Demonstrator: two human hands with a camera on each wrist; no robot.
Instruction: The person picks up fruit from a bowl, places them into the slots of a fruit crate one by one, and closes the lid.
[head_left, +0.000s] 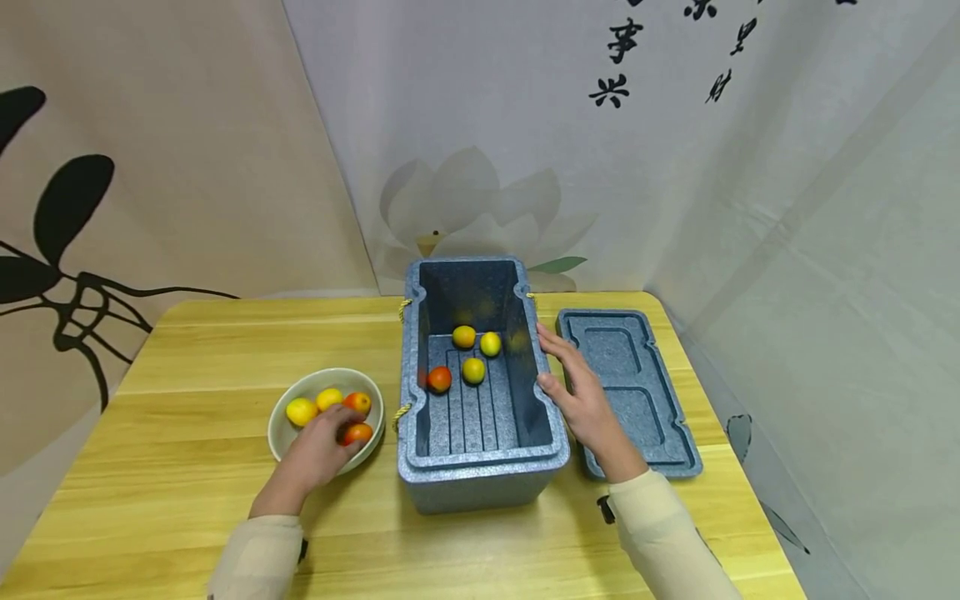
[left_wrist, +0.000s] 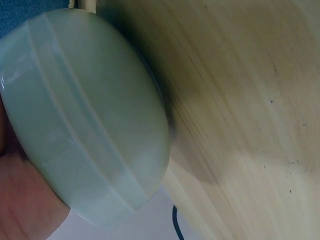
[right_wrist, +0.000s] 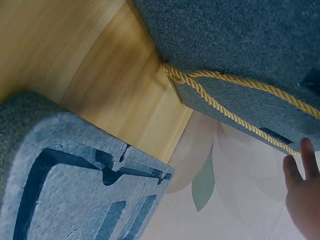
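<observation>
Head view: the left hand [head_left: 318, 450] reaches into the pale green bowl [head_left: 288, 433], fingers curled over an orange-red fruit [head_left: 357, 433], while the right hand [head_left: 581, 396] lies flat, fingers straight, against the right wall of the open grey foam box [head_left: 480, 479], holding nothing. Four fruits already lie in the box, so another pick-up seems in hand. Next, the fruit must be lifted clear of the bowl's rim and carried over the box wall.

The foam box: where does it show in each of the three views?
Head: foam box at table centre, open, fruit inside.
Left wrist: only a blue-grey sliver at the top left, behind the bowl.
Right wrist: its outer wall across the top, with the yellow rope.
Shared landmark: wooden table.
</observation>
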